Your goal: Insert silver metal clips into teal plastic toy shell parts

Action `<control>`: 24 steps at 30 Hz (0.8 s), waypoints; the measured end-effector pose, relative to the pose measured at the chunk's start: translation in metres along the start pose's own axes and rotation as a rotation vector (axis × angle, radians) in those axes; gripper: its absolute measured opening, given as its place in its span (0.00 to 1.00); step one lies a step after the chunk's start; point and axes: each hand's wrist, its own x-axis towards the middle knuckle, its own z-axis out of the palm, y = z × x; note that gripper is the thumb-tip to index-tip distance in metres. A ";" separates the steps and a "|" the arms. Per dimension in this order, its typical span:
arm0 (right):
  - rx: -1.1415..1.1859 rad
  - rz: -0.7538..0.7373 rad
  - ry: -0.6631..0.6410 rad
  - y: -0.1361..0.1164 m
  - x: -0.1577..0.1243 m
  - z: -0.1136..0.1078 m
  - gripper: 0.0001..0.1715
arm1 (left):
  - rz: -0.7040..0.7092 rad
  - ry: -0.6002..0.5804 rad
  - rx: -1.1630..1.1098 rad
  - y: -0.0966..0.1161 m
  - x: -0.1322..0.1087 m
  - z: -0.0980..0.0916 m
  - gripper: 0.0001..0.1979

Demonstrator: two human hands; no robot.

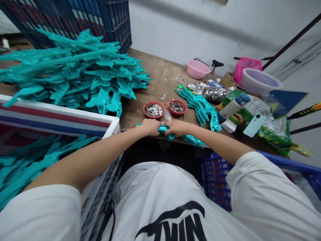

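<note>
My left hand [150, 127] and my right hand [178, 128] meet at the near edge of a brown wooden table [160, 77]. Both are closed around one long teal plastic part [165, 130] that runs between them and out to the right. Just beyond my hands stand two small red bowls [153, 110] [177, 107] filled with small silvery pieces. A small batch of the same teal parts [200, 105] lies to the right of the bowls.
A big heap of teal parts [75, 70] covers the table's left. A white crate [62, 117] at my left holds more. A blue crate [218, 180] sits at my right. Pink bowl [198, 69], pink basket [247, 63], white basin [259, 80], bags and a phone [254, 125] crowd the right.
</note>
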 end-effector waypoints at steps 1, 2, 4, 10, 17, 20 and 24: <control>-0.002 0.004 0.006 0.001 -0.003 0.002 0.32 | -0.005 0.010 -0.003 0.001 -0.002 -0.001 0.30; -0.004 0.006 0.012 0.003 -0.006 0.004 0.31 | -0.006 0.020 -0.007 0.002 -0.004 -0.002 0.30; 0.002 0.014 0.015 0.007 -0.011 0.008 0.29 | 0.003 0.034 -0.015 0.004 -0.007 -0.003 0.33; 0.083 0.060 0.065 0.006 -0.026 0.015 0.33 | 0.008 0.035 -0.014 0.009 -0.005 0.001 0.32; 0.259 -0.021 0.543 -0.065 -0.078 -0.012 0.53 | -0.027 0.000 0.045 0.010 -0.015 -0.010 0.27; 0.152 -0.116 0.697 -0.090 -0.097 -0.032 0.35 | -0.102 0.029 0.123 -0.004 -0.030 -0.025 0.22; 0.024 -0.121 0.839 -0.093 -0.113 -0.051 0.25 | -0.249 0.231 0.046 -0.048 -0.030 -0.061 0.15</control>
